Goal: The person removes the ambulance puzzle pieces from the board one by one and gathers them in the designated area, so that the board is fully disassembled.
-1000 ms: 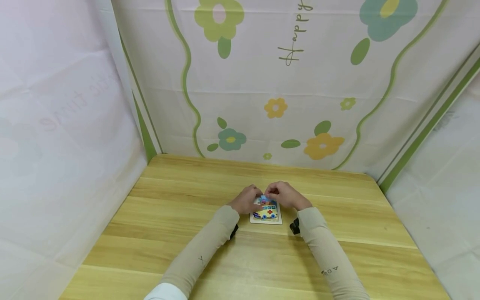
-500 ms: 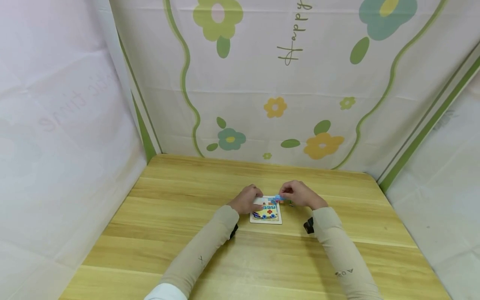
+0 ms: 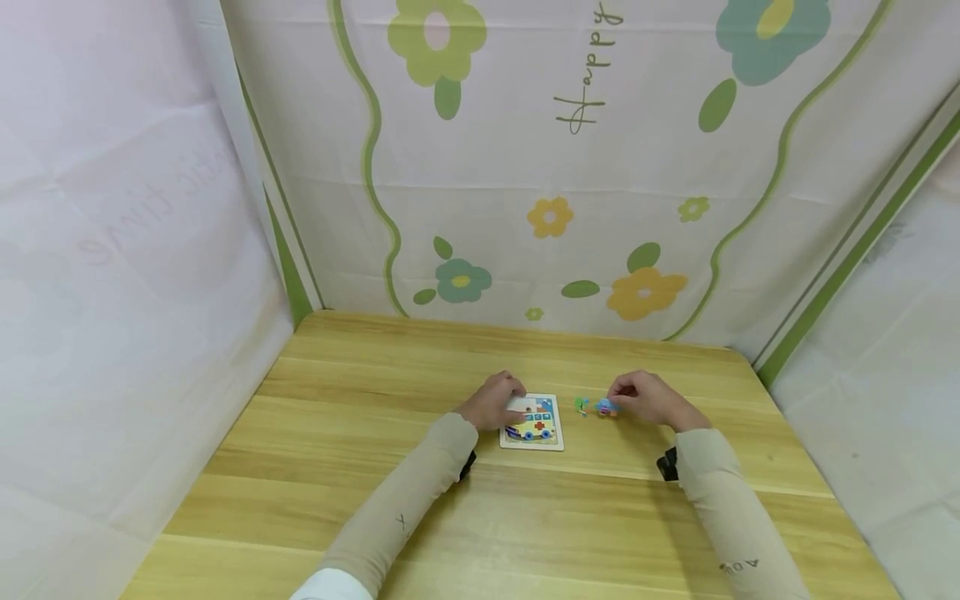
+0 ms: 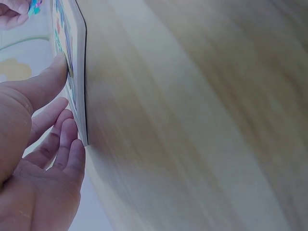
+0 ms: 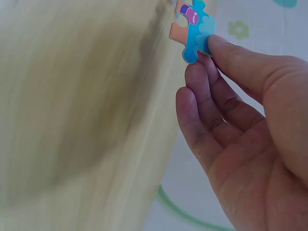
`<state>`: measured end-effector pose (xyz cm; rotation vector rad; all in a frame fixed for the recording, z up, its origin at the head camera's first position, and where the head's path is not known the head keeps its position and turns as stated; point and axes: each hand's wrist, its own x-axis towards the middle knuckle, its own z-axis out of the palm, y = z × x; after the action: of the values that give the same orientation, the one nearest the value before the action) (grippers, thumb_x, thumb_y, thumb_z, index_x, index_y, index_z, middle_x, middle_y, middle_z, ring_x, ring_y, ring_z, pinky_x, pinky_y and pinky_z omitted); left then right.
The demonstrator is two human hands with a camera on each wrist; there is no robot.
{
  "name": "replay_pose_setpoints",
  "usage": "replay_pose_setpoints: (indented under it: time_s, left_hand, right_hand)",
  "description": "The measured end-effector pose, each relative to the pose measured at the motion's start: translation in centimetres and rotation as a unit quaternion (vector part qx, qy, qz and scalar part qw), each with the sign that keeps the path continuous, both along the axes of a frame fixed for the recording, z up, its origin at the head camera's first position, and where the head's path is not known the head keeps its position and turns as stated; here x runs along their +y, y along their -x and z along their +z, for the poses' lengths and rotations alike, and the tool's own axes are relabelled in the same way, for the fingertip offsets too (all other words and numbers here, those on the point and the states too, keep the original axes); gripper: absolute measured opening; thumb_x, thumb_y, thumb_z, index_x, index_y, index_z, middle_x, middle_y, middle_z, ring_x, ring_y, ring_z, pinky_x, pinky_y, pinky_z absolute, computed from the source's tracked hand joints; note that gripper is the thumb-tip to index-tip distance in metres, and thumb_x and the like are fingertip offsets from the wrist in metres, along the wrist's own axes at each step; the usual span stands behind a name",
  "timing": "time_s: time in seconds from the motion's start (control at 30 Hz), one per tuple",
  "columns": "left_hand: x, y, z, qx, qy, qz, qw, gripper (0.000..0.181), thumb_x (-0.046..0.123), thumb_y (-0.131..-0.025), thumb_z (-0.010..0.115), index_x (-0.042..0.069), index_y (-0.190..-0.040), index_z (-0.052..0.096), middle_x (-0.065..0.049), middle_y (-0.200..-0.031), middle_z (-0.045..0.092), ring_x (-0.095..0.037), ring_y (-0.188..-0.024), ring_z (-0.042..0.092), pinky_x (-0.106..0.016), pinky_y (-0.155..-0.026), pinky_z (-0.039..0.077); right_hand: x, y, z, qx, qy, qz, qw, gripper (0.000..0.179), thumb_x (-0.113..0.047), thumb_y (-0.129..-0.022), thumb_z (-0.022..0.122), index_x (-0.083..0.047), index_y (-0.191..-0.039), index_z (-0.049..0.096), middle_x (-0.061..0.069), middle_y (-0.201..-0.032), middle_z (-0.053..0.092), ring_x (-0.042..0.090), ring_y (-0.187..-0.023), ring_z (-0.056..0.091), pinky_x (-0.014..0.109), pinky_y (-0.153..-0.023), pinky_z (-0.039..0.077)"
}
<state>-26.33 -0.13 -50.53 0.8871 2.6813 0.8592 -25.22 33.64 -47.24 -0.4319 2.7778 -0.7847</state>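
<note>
A small jigsaw puzzle board (image 3: pixel 532 447) with a yellow ambulance picture lies on the table. My left hand (image 3: pixel 493 402) holds it at its left side; in the left wrist view the thumb (image 4: pixel 50 82) presses on the picture face and the fingers are at the board's edge (image 4: pixel 81 72). A gap shows in the upper part of the picture. To the right of the board, my right hand (image 3: pixel 651 400) pinches a blue puzzle piece (image 5: pixel 195 41) with orange and purple on it, between thumb and fingers, low over the table.
A green puzzle piece (image 3: pixel 582 406) lies between the board and the right hand. The wooden table (image 3: pixel 540 525) ends at a flower-printed cloth wall (image 3: pixel 480 167) at the back, with pale cloth at both sides.
My right hand has lifted the blue puzzle piece off the board's upper part and carried it right, past the green piece. The left hand stays at the board.
</note>
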Motion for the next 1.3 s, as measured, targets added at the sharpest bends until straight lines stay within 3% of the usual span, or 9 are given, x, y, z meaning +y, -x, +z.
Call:
replay_pose_setpoints:
  time_s: [0.4, 0.77, 1.3]
  left_hand:
    - [-0.1, -0.1, -0.2, 0.0, -0.008, -0.002, 1.0, 0.043, 0.018, -0.097, 0.079, -0.002, -0.133, 0.067, -0.015, -0.13, 0.062, -0.027, -0.12, 0.06, -0.041, -0.111, 0.051]
    - [-0.1, -0.4, 0.2, -0.001, -0.01, 0.002, 1.0, 0.042, 0.017, -0.097, 0.079, -0.002, -0.133, 0.067, -0.016, -0.13, 0.062, -0.027, -0.119, 0.06, -0.041, -0.11, 0.051]
    - [0.0, -0.4, 0.3, -0.007, 0.004, 0.01, 0.9999, 0.041, 0.02, -0.098, 0.078, 0.001, -0.133, 0.067, -0.013, -0.132, 0.063, -0.027, -0.122, 0.059, -0.04, -0.109, 0.051]
  right_hand:
    - [0.7, -0.3, -1.2, 0.013, 0.003, -0.026, 0.9996, 0.013, -0.01, -0.105, 0.065, -0.009, -0.098, 0.076, 0.005, -0.096, 0.074, 0.014, -0.085, 0.059, 0.026, -0.075, 0.05]
    - [0.5, 0.2, -2.0, 0.034, -0.007, -0.019, 0.9992, 0.012, -0.008, -0.104, 0.066, -0.008, -0.099, 0.076, 0.004, -0.095, 0.074, 0.014, -0.086, 0.061, 0.031, -0.078, 0.052]
    - [0.1, 0.4, -1.8, 0.023, -0.025, -0.023, 0.9992, 0.012, -0.009, -0.105, 0.065, -0.007, -0.103, 0.076, 0.004, -0.097, 0.073, 0.015, -0.086, 0.059, 0.034, -0.078, 0.051]
